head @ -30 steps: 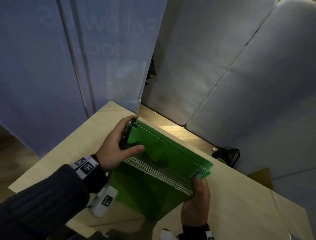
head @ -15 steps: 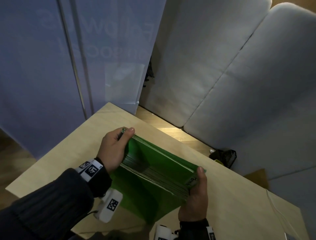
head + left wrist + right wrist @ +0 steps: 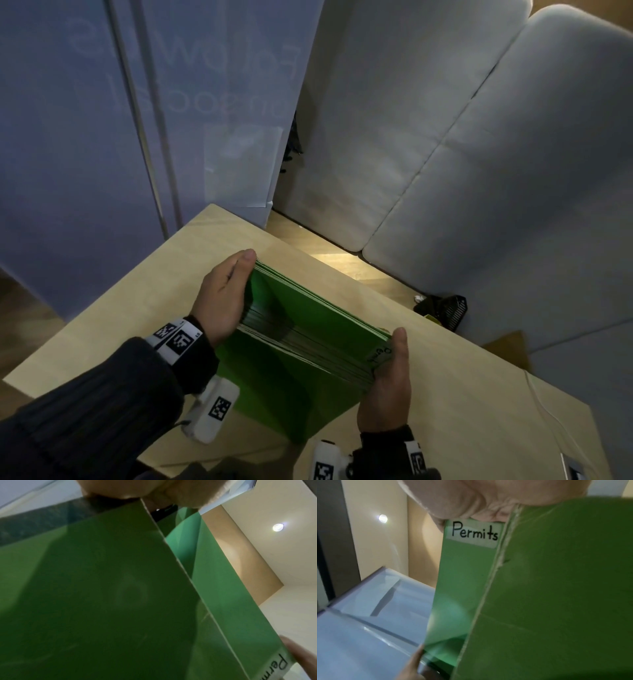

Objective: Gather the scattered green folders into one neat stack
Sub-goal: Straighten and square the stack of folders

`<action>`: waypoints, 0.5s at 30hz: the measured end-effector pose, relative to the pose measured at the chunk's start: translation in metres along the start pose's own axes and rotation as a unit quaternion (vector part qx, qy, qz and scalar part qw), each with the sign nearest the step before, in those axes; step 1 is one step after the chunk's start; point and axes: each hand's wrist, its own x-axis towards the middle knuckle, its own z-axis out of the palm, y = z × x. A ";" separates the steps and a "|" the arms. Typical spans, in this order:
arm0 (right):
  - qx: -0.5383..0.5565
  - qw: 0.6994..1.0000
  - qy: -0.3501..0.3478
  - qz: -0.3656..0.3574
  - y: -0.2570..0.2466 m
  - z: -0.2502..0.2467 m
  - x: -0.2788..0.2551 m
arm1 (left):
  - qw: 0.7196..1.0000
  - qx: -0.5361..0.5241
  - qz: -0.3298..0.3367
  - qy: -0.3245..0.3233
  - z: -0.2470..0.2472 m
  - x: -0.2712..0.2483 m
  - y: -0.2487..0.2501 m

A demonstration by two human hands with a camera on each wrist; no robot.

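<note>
A thick stack of green folders stands on its edge on the pale wooden table, leaning toward me. My left hand lies flat against the stack's left end, fingers straight. My right hand presses flat on the right end, thumb pointing up beside a white label. In the right wrist view the label reads "Permits" on the back folder, behind the near folder's face. The left wrist view is filled by green folder faces. My fingers behind the stack are hidden.
A grey cushioned sofa stands beyond the table's far edge, with a black object on the floor beside it. A blue banner hangs at the left. A thin white cable runs across the table's right side.
The back folders that stuck up and out have come level with the rest. My left thumb has left the front face, and both hands now lie flat on the ends.
</note>
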 end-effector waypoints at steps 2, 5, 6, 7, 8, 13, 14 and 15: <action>0.041 0.999 -0.014 0.019 0.000 0.001 -0.004 | 0.999 0.005 -0.050 -0.010 -0.002 0.004 -0.003; 0.054 0.998 -0.023 -0.020 0.009 0.000 -0.008 | 0.989 -0.065 -0.122 -0.050 -0.005 0.003 -0.004; 0.034 0.999 -0.030 -0.017 0.017 -0.001 -0.009 | 0.982 -0.108 -0.147 -0.054 -0.004 -0.001 -0.004; 0.005 0.999 -0.036 -0.015 0.025 0.000 -0.012 | 0.975 -0.139 -0.165 -0.055 -0.004 -0.005 -0.005; -0.053 0.997 -0.021 -0.046 0.036 0.001 -0.016 | 0.971 -0.157 -0.175 -0.049 -0.005 -0.010 -0.010; -0.084 0.996 0.024 0.030 0.059 0.005 -0.029 | 0.982 -0.105 -0.135 -0.082 -0.016 -0.036 -0.068; -0.090 0.995 0.023 0.035 0.058 0.005 -0.027 | 0.979 -0.103 -0.149 -0.097 -0.020 -0.039 -0.080; -0.094 0.995 0.019 0.032 0.058 0.003 -0.023 | 0.977 -0.089 -0.162 -0.109 -0.023 -0.041 -0.086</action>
